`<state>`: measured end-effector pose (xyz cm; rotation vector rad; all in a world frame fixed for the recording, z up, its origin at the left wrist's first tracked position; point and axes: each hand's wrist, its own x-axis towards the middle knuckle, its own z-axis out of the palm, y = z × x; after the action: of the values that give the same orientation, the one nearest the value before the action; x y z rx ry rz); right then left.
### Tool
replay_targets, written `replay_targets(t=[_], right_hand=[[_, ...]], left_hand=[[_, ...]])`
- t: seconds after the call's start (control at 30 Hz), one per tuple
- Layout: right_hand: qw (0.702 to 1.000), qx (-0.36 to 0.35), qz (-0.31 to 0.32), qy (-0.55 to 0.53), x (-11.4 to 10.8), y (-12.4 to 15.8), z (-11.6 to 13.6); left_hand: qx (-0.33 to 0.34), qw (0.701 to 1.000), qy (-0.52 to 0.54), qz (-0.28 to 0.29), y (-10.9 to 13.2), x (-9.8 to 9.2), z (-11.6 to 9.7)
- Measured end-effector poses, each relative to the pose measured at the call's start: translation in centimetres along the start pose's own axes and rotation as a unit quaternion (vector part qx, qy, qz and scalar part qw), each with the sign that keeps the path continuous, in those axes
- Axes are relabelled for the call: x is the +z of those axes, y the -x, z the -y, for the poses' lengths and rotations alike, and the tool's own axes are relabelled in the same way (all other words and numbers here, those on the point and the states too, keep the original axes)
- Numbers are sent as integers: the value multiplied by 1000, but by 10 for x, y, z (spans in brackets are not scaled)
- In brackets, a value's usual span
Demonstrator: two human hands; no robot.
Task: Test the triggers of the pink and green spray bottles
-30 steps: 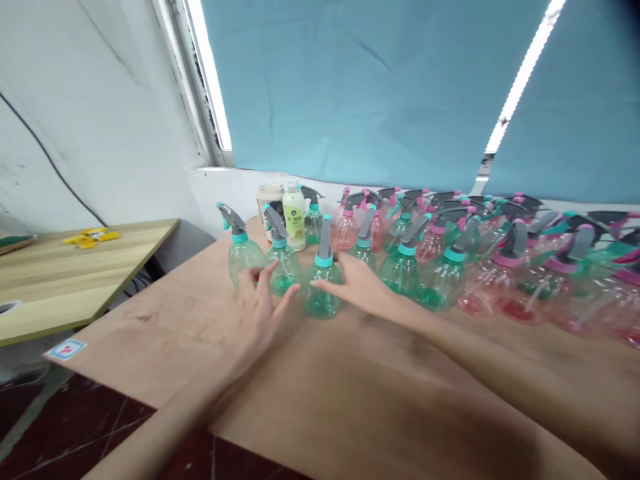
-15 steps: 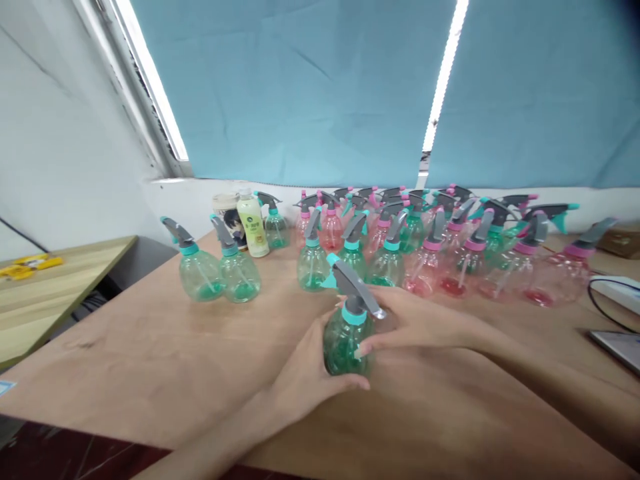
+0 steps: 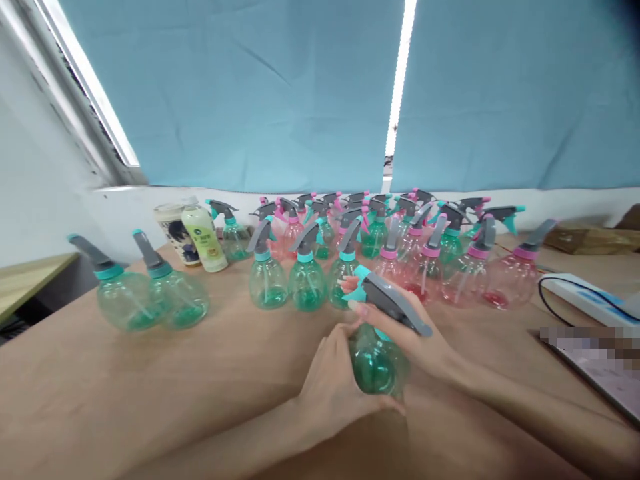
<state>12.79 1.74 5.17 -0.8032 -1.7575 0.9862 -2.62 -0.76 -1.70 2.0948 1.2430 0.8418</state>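
A round green spray bottle (image 3: 377, 365) with a grey-and-turquoise trigger head (image 3: 393, 303) is between my hands, tilted, its nozzle pointing up and left. My left hand (image 3: 330, 383) wraps around the bottle's body from the left, thumb along its near side. On the far and right side, my right hand (image 3: 425, 337) grips the neck just under the trigger head, its fingers partly behind the head. Just beyond stand three green spray bottles, among them one in the middle (image 3: 307, 285), and pink ones such as this pink spray bottle (image 3: 511, 280).
Two more green spray bottles (image 3: 183, 300) stand at left. A lotion bottle (image 3: 204, 237) and a printed cup (image 3: 176, 230) sit behind them. Several bottles line the wall. A power strip (image 3: 585, 297) with a cable and a flat device (image 3: 595, 373) lie at right.
My view has turned right and come closer to the table. My right hand has shifted up from the bottle's body to the neck, and the bottle's head now leans differently.
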Motion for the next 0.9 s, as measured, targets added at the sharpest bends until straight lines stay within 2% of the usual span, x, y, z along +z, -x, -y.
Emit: replay_targets(t=[0.1, 0.23, 0.47, 0.7, 0.9], right_hand=[[999, -2, 47, -11, -3, -7, 5], [997, -25, 65, 19, -3, -12, 7], [996, -17, 87, 21, -7, -16, -10], [993, -62, 95, 19, -8, -18, -5], [992, -89, 87, -4, -7, -17, -5]], left_hand=[[-28, 999, 27, -18, 0, -3, -1], [26, 999, 39, 20, -1, -16, 3], [75, 990, -96, 69, 1, -37, 22], [63, 988, -117, 83, 2, -35, 24], [81, 982, -143, 93, 0, -35, 26]])
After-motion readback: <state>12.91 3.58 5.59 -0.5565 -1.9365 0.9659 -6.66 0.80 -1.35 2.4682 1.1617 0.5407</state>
